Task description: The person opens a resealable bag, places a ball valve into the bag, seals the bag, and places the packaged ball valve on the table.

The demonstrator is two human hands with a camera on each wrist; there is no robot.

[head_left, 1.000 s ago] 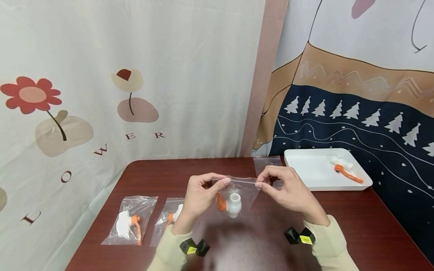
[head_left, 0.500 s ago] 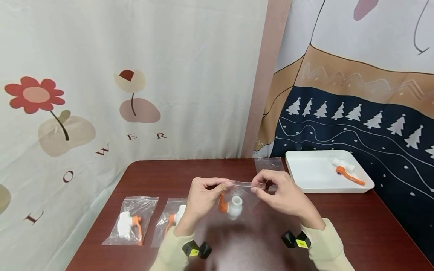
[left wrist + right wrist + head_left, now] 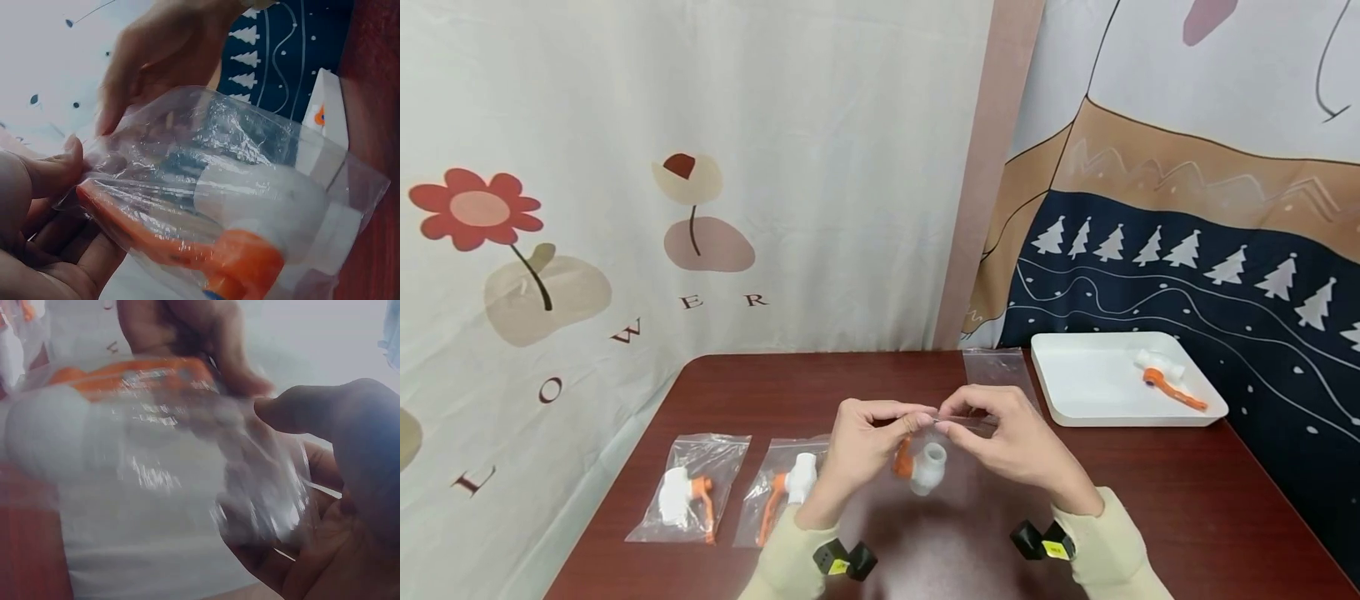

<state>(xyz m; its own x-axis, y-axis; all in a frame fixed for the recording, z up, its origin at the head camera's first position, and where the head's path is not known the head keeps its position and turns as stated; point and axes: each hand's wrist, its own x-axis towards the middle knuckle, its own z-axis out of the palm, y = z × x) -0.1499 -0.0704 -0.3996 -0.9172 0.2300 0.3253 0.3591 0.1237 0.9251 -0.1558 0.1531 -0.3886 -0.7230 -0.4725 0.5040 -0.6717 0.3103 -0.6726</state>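
Note:
A clear zip bag (image 3: 244,131) hangs above the table between both hands, with a white plastic ball valve (image 3: 929,467) inside it. The valve's orange lever (image 3: 169,247) points up toward the bag's mouth. My left hand (image 3: 871,437) pinches the top edge between thumb and forefinger. Right beside it, my right hand (image 3: 1011,433) pinches the same edge, the fingertips of both hands nearly meeting. In the right wrist view the bag's film (image 3: 150,456) is creased and partly blurred under the right thumb.
Two bagged valves, one at the far left (image 3: 676,497) and one beside the left forearm (image 3: 801,477), lie on the brown table (image 3: 760,383). At the back right stands a white tray (image 3: 1090,387) with a loose valve (image 3: 1161,367). Another clear bag (image 3: 992,360) lies beside the tray.
My right hand has slid left along the bag's top edge until its fingertips come near the left ones. The left hand and the bagged valve have shifted slightly right and down.

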